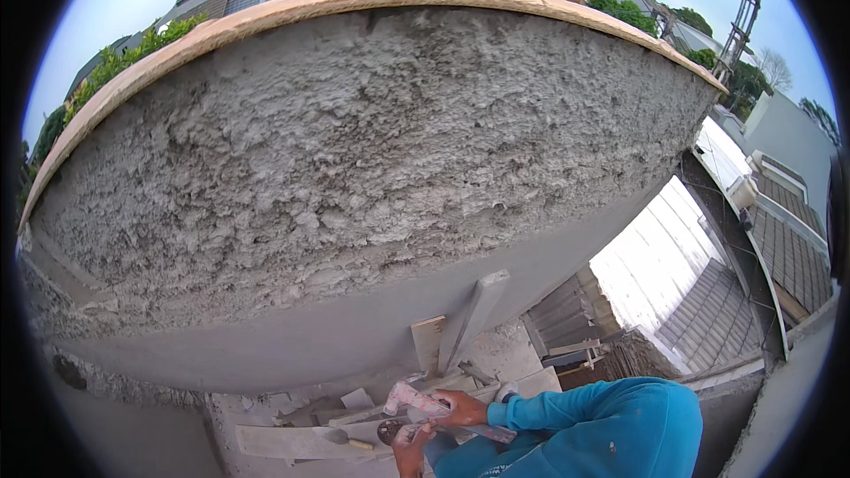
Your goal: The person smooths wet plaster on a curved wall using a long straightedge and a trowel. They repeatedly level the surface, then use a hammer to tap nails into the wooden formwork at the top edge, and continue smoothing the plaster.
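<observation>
Rough wall (381, 133) closes the front; past its right edge, space opens over roofs (713, 305). I see right hand (462, 408) gripping pinkish object (414, 399); left hand (410, 451), I cannot tell.

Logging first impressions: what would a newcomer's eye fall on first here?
The rough grey wall dominates the view, smooth along its lower band. At bottom centre, the right hand, teal-sleeved, grips a pinkish object. A bright white roof shows at right.
</observation>
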A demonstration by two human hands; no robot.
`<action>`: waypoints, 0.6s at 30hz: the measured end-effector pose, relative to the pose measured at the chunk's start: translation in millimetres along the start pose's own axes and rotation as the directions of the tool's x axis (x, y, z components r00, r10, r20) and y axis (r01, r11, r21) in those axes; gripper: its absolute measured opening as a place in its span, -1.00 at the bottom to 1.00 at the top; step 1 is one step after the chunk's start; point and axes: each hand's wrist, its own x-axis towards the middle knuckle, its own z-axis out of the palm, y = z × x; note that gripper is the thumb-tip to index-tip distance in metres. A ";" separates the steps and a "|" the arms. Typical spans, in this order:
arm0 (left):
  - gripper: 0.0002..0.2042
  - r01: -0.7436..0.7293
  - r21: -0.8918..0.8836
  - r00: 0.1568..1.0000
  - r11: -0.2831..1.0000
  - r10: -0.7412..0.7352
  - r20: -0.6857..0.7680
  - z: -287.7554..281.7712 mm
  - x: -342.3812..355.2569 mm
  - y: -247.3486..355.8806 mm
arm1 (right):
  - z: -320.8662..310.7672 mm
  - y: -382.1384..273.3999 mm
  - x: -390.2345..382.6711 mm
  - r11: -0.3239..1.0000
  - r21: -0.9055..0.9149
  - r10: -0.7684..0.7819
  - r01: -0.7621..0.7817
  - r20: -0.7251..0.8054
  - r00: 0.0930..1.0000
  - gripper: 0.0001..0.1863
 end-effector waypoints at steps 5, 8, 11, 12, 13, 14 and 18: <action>-0.52 -0.419 0.403 0.900 0.814 0.313 0.304 6.9 -13.1 -129.3 | -23.7 -26.3 -19.1 0.999 -0.002 0.043 -0.044 -0.215 0.976 -0.46; -0.69 0.451 -0.716 0.867 0.533 -0.453 0.208 -36.8 50.8 36.1 | -43.3 -46.5 -33.4 1.000 0.014 -0.009 0.013 -0.293 0.956 -0.49; -0.80 0.440 -0.875 0.846 0.200 -0.420 0.329 -37.8 88.1 118.9 | -51.0 -64.4 -51.8 0.992 0.063 -0.066 0.113 -0.503 0.862 -0.58; -0.79 0.482 -0.842 0.853 0.243 -0.351 0.387 -34.7 98.6 129.7 | -53.9 -66.9 -57.2 0.987 0.116 -0.034 0.113 -0.531 0.847 -0.58; -0.79 0.518 -0.806 0.849 0.286 -0.287 0.443 -31.0 107.7 140.9 | -57.8 -69.0 -62.0 0.979 0.169 -0.004 0.117 -0.555 0.832 -0.59; -0.78 0.526 -0.788 0.850 0.321 -0.233 0.472 -26.3 116.4 158.8 | -61.3 -69.9 -67.2 0.966 0.227 0.032 0.120 -0.570 0.821 -0.60; -0.75 0.495 -0.717 0.860 0.490 -0.160 0.485 5.8 134.1 216.0 | -88.4 -88.4 -83.2 0.862 0.428 0.071 0.271 -0.632 0.772 -0.62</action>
